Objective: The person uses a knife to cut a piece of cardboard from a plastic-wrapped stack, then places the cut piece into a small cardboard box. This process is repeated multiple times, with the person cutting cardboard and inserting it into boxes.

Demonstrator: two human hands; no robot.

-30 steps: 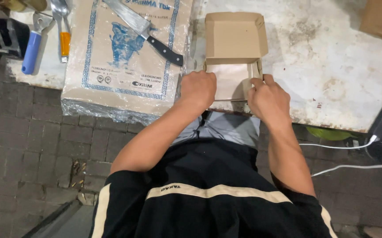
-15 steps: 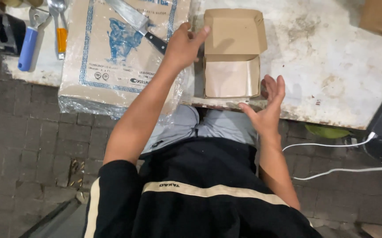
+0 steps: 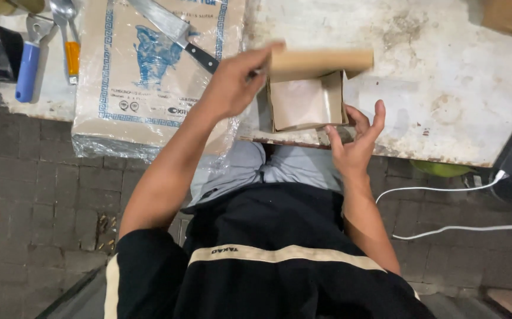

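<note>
On the stained white table [image 3: 445,88], your left hand [image 3: 232,82] pinches the light, flimsy cardboard box's [image 3: 306,100] lid edge, while your right hand [image 3: 356,139] hangs open beside it.

1. Table [image 3: 445,88]: white, stained top, carrying everything listed below.
2. Cardboard box [image 3: 306,100]: sitting at the near edge, lid half raised.
3. Plastic-wrapped printed pack [image 3: 143,88]: lying flat at left.
4. Knife [image 3: 173,32]: resting on that pack.
5. Blue-handled tool [image 3: 28,68] and orange-handled tool [image 3: 71,56]: lying far left.
</note>
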